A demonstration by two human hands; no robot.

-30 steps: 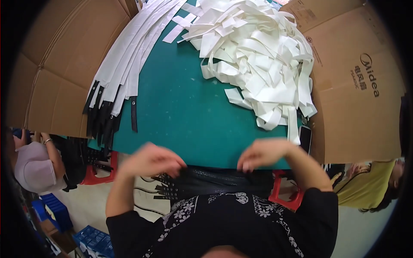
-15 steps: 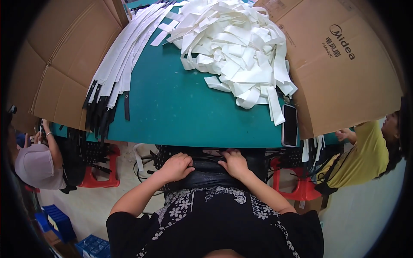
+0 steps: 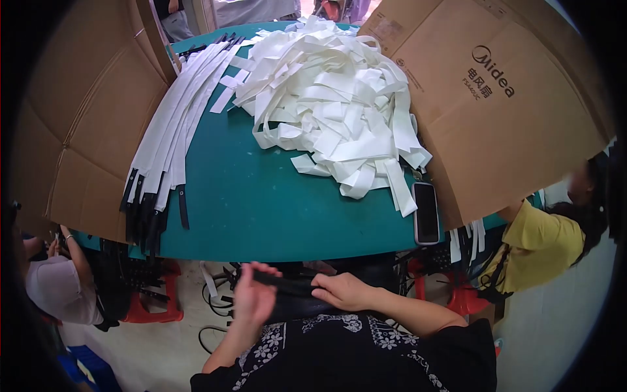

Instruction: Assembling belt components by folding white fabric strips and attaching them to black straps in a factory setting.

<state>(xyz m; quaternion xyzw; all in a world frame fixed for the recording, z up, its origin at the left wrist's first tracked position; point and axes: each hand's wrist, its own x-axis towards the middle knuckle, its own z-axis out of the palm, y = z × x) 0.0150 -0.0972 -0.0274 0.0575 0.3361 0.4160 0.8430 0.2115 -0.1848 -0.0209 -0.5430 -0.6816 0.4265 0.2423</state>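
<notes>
Just below the table's front edge, my right hand [image 3: 344, 292] is closed around one end of a black strap-like bundle [image 3: 287, 283]. The bundle stretches leftward to my left hand [image 3: 253, 295], which is raised with its palm turned inward and fingers stretched out. Motion smears that hand, and the bundle's far end lies against its palm. Whether the bundle is one strap or several folded together I cannot tell. Further up on the green table [image 3: 228, 215] lie long white-wrapped strips with black ends [image 3: 171, 130] and a big heap of white strips [image 3: 333, 104].
Large cardboard sheets stand at the left [image 3: 98, 130] and right [image 3: 496, 104]. A phone [image 3: 426, 213] lies by the table's right front corner. Co-workers sit at the left [image 3: 62, 287] and right [image 3: 542, 245] beside red stools [image 3: 153, 304]. Blue crates [image 3: 91, 369] stand on the floor.
Both hands have risen from the dark material over my lap, and the black bundle now shows between them. My left hand has turned palm inward. The view has tilted up.
</notes>
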